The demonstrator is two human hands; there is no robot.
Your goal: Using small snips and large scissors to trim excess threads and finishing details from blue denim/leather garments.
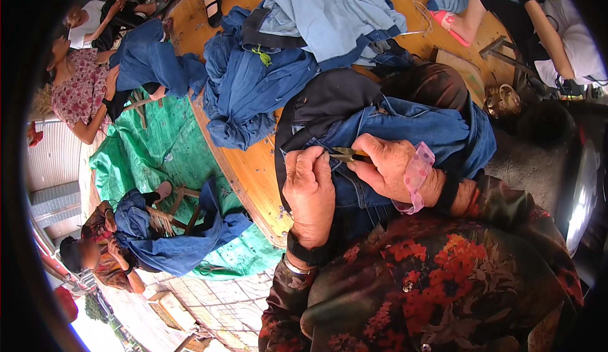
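Dark blue jeans with a black waistband section (418, 130) lie across my lap. My left hand (307, 197) has its fingers closed on the edge of the denim, thumb and index together near a seam. My right hand (396, 168) grips small metal thread snips (344, 152), their blades at the seam beside my left fingertips. A pink dotted ribbon (418, 175) is tied round my right wrist. Exactly what the blade tips touch is too small to tell.
A wooden platform (237, 178) holds piled dark blue jeans (247, 86) and light blue denim (329, 16). Several people (82, 92) sit around with denim, at left, lower left (107, 251) and upper right (557, 35). A green tarp (145, 143) covers the ground at left.
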